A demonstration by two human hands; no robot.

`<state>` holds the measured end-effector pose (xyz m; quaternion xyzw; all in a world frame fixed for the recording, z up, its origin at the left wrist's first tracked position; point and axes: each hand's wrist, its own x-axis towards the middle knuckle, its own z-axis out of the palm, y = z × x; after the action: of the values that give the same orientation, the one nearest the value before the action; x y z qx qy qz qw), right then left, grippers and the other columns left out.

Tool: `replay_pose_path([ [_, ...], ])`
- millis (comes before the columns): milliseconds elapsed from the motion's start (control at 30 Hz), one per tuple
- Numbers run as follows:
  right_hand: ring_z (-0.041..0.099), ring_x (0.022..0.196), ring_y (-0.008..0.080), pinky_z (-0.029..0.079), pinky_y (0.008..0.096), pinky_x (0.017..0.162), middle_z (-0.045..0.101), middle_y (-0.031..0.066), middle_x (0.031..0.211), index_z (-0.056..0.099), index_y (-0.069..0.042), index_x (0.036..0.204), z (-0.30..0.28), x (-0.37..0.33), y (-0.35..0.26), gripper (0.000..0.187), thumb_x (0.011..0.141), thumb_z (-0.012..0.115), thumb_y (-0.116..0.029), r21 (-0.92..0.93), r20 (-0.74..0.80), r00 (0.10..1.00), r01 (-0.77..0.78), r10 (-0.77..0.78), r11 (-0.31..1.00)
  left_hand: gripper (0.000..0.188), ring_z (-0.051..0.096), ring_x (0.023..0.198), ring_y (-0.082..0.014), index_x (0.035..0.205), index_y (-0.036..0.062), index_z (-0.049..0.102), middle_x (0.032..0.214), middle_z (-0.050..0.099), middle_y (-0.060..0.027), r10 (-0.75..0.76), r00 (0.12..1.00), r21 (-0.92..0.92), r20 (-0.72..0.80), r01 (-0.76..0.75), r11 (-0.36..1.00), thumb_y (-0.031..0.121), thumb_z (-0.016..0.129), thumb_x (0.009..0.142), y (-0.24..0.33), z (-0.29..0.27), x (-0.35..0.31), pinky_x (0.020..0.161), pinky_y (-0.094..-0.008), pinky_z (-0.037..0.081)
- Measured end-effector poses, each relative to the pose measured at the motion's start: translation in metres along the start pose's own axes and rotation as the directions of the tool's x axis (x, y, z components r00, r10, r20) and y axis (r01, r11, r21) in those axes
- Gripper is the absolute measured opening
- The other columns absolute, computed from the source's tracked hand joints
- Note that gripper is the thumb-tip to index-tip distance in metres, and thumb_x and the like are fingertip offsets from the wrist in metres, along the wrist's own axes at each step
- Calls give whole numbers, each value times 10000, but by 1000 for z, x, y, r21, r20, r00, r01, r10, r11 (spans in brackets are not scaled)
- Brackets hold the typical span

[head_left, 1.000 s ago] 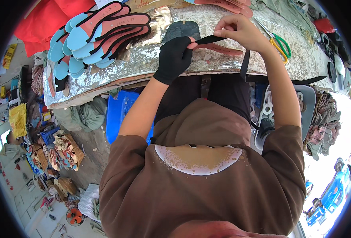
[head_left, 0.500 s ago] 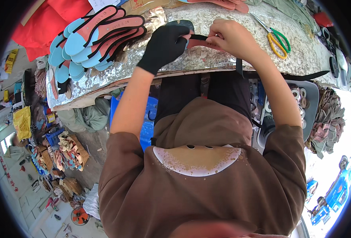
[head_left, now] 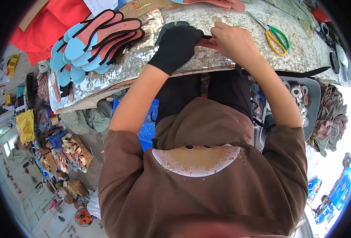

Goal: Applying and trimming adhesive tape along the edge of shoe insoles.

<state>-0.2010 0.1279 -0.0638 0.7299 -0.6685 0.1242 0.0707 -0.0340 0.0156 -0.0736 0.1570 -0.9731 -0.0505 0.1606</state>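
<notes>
My left hand (head_left: 178,48), in a black glove, is closed over a pink insole (head_left: 208,43) above the worktable. Its dark rounded end shows beyond the glove. My bare right hand (head_left: 234,41) is closed at the other end, pinching a black edging strip (head_left: 207,37) along the insole's far edge. Both sets of fingertips are partly hidden. Past my right wrist, a long black strip (head_left: 306,73) runs along the table's front edge to the right. To the left lies a pile of pink and light blue insoles (head_left: 100,41) with black edging.
Scissors (head_left: 276,39) with green and yellow handles lie right of my hands. The worn worktable (head_left: 143,63) has a foil-like surface. Red cloth (head_left: 44,27) is at the far left. Below the table are a grey bin (head_left: 312,105) with tape rolls and a blue container (head_left: 147,123).
My left hand has shifted right along the insole, closer to my right hand, and turned its back up. My right hand has rotated slightly, and less of the strip shows between them.
</notes>
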Motion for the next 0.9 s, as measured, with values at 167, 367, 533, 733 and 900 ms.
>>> replay_pose_path([
  [167, 637, 706, 300, 514, 417, 602, 558, 80, 846, 565, -54, 833, -5, 2, 0, 149, 853, 650, -175, -5, -6, 999, 46, -46, 999, 132, 666, 769, -297, 885, 149, 704, 766, 671, -90, 39, 999, -92, -23, -41, 995, 126, 619, 786, 4, 8, 7, 628, -422, 505],
  [367, 643, 712, 274, 516, 389, 590, 561, 67, 842, 566, -48, 833, -9, -23, 38, 148, 811, 665, -155, 26, -26, 989, 147, -146, 989, 159, 623, 734, -264, 906, 161, 725, 730, 636, -53, 99, 986, -96, -136, -113, 989, 138, 644, 770, 4, 6, 5, 647, -404, 490],
  [533, 645, 717, 260, 514, 371, 589, 560, 51, 845, 578, -62, 847, -7, -26, 50, 149, 814, 671, -173, 29, -18, 967, 256, -255, 966, 171, 647, 732, -267, 946, 164, 734, 753, 668, -58, 55, 998, -115, 35, -50, 992, 166, 646, 800, 24, 8, 16, 630, -400, 491],
  [733, 623, 723, 274, 501, 392, 605, 542, 61, 851, 573, -75, 869, 8, -39, 59, 146, 867, 647, -201, 173, -156, 971, 210, -183, 962, 221, 674, 757, -278, 975, 163, 738, 798, 702, -70, -15, 996, -174, 92, 31, 984, 304, 659, 824, 28, 8, 24, 680, -407, 514],
  [900, 599, 673, 262, 469, 397, 593, 578, 69, 848, 593, -59, 860, 30, -43, 67, 197, 883, 655, -245, 448, -232, 973, 113, -7, 887, 289, 680, 843, -290, 923, 163, 713, 873, 705, -99, 3, 868, -21, 497, 8, 1000, 414, 618, 816, 33, 9, 61, 718, -436, 527],
])
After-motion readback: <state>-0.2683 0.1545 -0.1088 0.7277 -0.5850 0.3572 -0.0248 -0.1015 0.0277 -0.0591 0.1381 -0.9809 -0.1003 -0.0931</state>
